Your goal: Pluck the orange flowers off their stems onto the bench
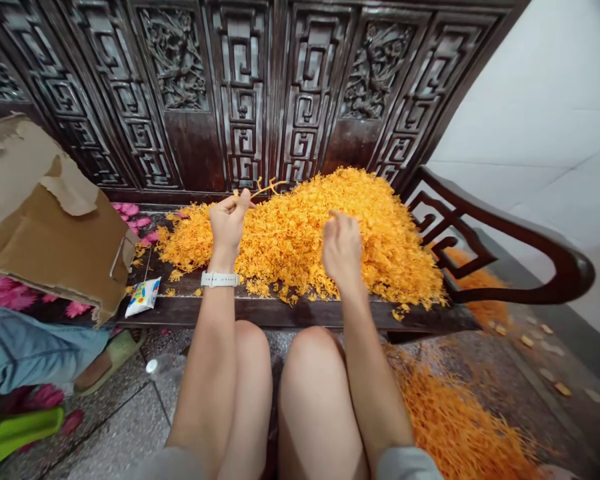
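My left hand [228, 221], with a pale watch strap [220, 279] at the wrist, pinches a thin, branched orange-yellow plastic-looking sprig [270, 188]. Its forked tips point up and to the right. Over the front of the heap, my right hand [342, 250] is slightly blurred, fingers curled together; anything between them is too small to make out. Behind and below both hands, a large heap of small orange-yellow frilly pieces [370, 200] is spread along a dark wooden bench [275, 312].
A torn cardboard box [55, 220] and a small white packet [143, 297] are on the left, near pink petal-like pieces [10, 293]. Another person's denim leg [35, 347] is beside them. A carved armrest [520, 247] juts out right; orange strands [455, 407] cover the floor.
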A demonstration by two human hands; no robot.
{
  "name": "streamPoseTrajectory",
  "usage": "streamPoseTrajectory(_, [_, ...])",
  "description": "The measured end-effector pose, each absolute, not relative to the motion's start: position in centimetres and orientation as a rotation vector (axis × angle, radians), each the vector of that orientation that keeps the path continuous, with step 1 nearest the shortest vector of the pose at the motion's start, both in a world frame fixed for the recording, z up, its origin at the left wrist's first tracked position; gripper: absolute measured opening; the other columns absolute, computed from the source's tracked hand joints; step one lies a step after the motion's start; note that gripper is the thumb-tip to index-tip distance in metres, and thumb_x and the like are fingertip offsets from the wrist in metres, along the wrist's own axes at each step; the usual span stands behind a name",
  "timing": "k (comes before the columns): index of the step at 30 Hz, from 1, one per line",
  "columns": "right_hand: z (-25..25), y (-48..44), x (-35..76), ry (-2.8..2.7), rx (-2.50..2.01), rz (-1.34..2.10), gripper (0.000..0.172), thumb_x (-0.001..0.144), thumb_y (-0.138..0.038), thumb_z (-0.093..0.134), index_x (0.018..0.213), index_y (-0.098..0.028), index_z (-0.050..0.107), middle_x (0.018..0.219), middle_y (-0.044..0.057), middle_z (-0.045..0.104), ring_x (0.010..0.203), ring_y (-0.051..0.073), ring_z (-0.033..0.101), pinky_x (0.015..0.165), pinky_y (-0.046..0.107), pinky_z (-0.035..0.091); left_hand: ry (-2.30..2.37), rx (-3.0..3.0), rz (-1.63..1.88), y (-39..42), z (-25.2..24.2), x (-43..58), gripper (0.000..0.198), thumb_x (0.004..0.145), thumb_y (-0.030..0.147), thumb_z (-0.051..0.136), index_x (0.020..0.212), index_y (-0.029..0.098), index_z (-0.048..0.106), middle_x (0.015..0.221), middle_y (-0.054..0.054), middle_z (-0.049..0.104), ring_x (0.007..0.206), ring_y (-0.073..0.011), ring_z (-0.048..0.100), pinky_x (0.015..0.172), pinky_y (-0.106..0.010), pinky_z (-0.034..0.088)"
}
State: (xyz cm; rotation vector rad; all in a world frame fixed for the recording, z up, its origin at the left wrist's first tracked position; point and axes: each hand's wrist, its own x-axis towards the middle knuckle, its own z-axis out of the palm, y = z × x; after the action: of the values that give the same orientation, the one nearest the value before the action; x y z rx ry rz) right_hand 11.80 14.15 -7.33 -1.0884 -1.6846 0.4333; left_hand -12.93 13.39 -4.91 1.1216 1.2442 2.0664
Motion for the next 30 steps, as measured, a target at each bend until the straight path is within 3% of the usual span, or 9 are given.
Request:
streamPoseTrajectory(4, [-8.2,15.5,11.7,-1.534,-1.109,0.370,0.040,0.106,-0.052,0.052,0.083,-0.022,0.064,0.078,0.004,0.056,0.076,0.021,0.049,0.078,0.037,0.040,0.864,0.855,2.101,12.3,-4.3,-13.1,0.059,0.105,0.066,0.052,0.064,0.023,0.045,0.052,0.007,0.014,0.050,-0.0128,0.011,0.051,-0.033,0.022])
streamPoseTrajectory(8, [-8.3,15.0,10.9,-1.512,-1.065,0.490,0.045,0.102,-0.060,0.057,0.078,-0.022,0.062,0.067,0.001,0.053,0.064,0.017,0.045,0.062,0.032,0.035,0.614,0.791,2.132,11.5,-4.4,-13.3,0.060,0.109,0.059,0.049,0.065,0.023,0.030,0.053,0.007,0.009,0.052,-0.0138,0.004,0.052,-0.033,0.019])
streamPoseTrajectory(14, [-5.6,11.2,9.4,-1.515,-0.758,1.494,0.075,0.092,-0.087,0.049,0.127,-0.022,0.061,0.087,0.004,0.074,0.058,0.016,0.065,0.045,0.027,0.048,0.306,0.702,2.046,11.2,-4.1,-11.2,0.052,0.109,0.047,0.057,0.068,0.022,0.037,0.055,0.008,0.008,0.051,-0.0126,0.000,0.049,-0.031,0.019])
streamPoseTrajectory(18, [-4.3,9.9,9.3,-1.601,-0.742,1.437,0.064,0.089,-0.067,0.075,0.138,-0.031,0.058,0.097,0.002,0.072,0.069,0.017,0.068,0.052,0.027,0.054,0.215,0.563,1.908,10.6,-3.8,-6.9,0.045,0.108,0.040,0.060,0.069,0.023,0.046,0.057,0.008,0.010,0.052,-0.0130,0.003,0.048,-0.028,0.025])
streamPoseTrajectory(21, [-5.1,8.6,11.5,-1.584,-0.820,1.185,0.039,0.087,-0.054,0.083,0.115,-0.033,0.066,0.089,-0.001,0.067,0.064,0.017,0.061,0.053,0.030,0.053,0.255,0.562,1.638,9.9,-3.5,-3.2,0.041,0.105,0.042,0.062,0.070,0.022,0.056,0.056,0.008,0.018,0.048,-0.0107,0.017,0.050,-0.024,0.034])
streamPoseTrajectory(23, [-6.3,7.1,15.0,-1.563,-0.977,1.017,0.027,0.088,-0.053,0.080,0.103,-0.033,0.068,0.085,0.001,0.066,0.065,0.020,0.060,0.055,0.035,0.052,0.366,0.783,1.401,9.6,-3.7,-2.0,0.039,0.103,0.051,0.060,0.080,0.021,0.069,0.057,0.003,0.041,0.053,-0.0114,0.044,0.062,-0.026,0.047])
streamPoseTrajectory(25, [-7.6,4.8,20.0,-1.615,-1.197,0.879,0.024,0.091,-0.054,0.076,0.101,-0.033,0.070,0.083,0.002,0.067,0.070,0.023,0.064,0.061,0.037,0.055,0.562,1.208,1.173,9.4,-4.3,-2.4,0.039,0.100,0.054,0.060,0.096,0.020,0.079,0.075,-0.005,0.067,0.077,-0.0180,0.067,0.082,-0.033,0.055])
streamPoseTrajectory(28, [-8.8,-0.6,27.4,-1.620,-1.524,0.893,0.037,0.087,-0.065,0.070,0.098,-0.029,0.071,0.081,0.004,0.069,0.064,0.023,0.065,0.057,0.039,0.056,1.040,1.958,0.753,9.3,-5.7,-5.8,0.035,0.096,0.050,0.067,0.115,0.024,0.083,0.116,-0.010,0.079,0.116,-0.0278,0.070,0.106,-0.039,0.051])
streamPoseTrajectory(30, [-8.5,-5.3,30.4,-1.597,-1.836,0.757,0.050,0.070,-0.075,0.074,0.090,-0.029,0.070,0.069,0.004,0.067,0.053,0.028,0.064,0.051,0.047,0.057,1.361,2.161,0.511,9.6,-6.9,-9.2,0.038,0.097,0.044,0.068,0.127,0.024,0.081,0.132,-0.013,0.074,0.129,-0.0337,0.064,0.114,-0.044,0.047])
